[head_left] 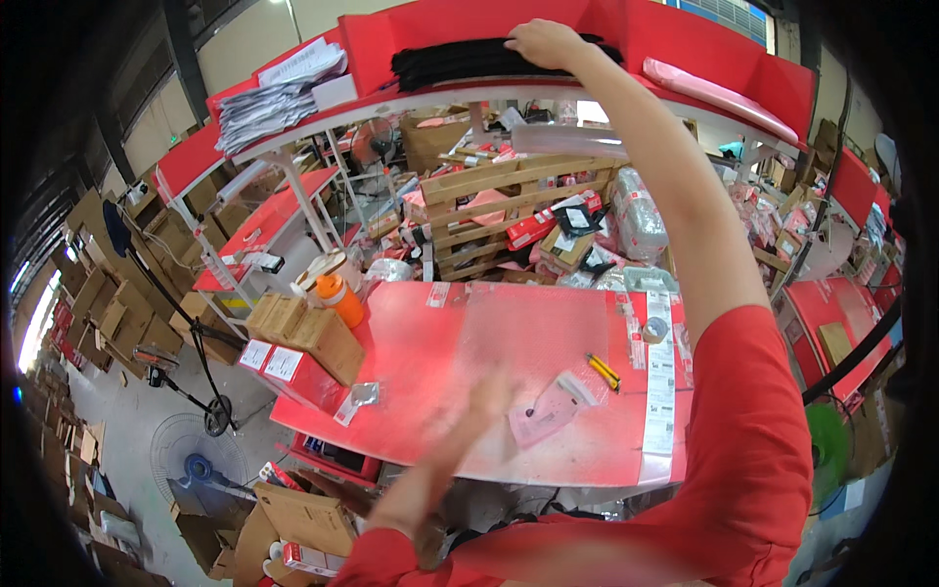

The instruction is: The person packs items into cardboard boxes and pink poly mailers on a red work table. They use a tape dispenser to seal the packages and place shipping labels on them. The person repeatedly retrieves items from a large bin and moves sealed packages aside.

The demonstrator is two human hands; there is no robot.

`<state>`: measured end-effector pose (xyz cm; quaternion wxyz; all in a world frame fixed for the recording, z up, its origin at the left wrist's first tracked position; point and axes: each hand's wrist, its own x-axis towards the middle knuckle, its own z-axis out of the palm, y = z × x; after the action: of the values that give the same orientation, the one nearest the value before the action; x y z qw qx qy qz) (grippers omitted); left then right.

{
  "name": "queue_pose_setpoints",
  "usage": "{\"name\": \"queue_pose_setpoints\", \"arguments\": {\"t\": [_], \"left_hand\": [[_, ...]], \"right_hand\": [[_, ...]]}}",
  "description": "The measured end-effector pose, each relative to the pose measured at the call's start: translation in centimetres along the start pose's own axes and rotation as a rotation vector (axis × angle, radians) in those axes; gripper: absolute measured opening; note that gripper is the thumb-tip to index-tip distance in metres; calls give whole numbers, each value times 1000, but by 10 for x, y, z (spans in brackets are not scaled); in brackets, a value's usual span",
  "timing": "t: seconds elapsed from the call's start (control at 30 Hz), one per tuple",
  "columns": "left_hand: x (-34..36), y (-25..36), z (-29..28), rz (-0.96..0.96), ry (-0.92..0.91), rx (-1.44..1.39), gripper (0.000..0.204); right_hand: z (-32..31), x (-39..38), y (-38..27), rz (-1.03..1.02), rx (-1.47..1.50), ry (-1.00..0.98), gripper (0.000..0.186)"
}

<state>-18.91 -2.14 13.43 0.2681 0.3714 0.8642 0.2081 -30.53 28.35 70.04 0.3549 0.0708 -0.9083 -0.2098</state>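
Note:
My right hand (545, 45) reaches up to the shelf, its fingers bent and closed at the top edge of a stack of flat black folded pieces (450, 65). Whether these are bags or cloth I cannot make out. Smeared by motion, my left hand (492, 391) is over the red table (411, 342), and its fingers do not show clearly. Just right of it lies a small clear pouch with pink contents (548, 411). A yellow and black utility knife (603, 373) rests beyond the pouch. A strip of white printed labels (661, 401) runs down the table's right side.
Cardboard boxes (318, 338) and an orange bottle (338, 298) stand at the table's left. A roll of tape (654, 330) sits on the label strip. The shelf also bears white paper bundles (269, 110) and a pink roll (719, 98). A wooden pallet (469, 210) stands behind.

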Motion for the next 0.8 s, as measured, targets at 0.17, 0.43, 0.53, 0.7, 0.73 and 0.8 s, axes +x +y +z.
{"name": "queue_pose_setpoints", "arguments": {"t": [0.17, 0.43, 0.53, 0.7, 0.73, 0.8], "left_hand": [[-24, 114, -421, 332, 783, 392, 51], [40, 185, -372, 235, -301, 481, 52], [50, 53, -101, 266, -496, 172, 69], [0, -110, 124, 95, -8, 193, 69], [-9, -118, 131, 183, 151, 99, 64], [-21, -115, 123, 216, 157, 290, 60]], "right_hand": [[-23, -36, 0, -67, -9, 326, 18], [94, -336, -102, 130, 488, 338, 33], [171, -509, -227, 108, 681, -385, 43], [158, -744, -370, 420, 690, -782, 108], [143, -770, -382, 498, 658, -725, 114], [117, -800, -396, 545, 467, -926, 93]]}}
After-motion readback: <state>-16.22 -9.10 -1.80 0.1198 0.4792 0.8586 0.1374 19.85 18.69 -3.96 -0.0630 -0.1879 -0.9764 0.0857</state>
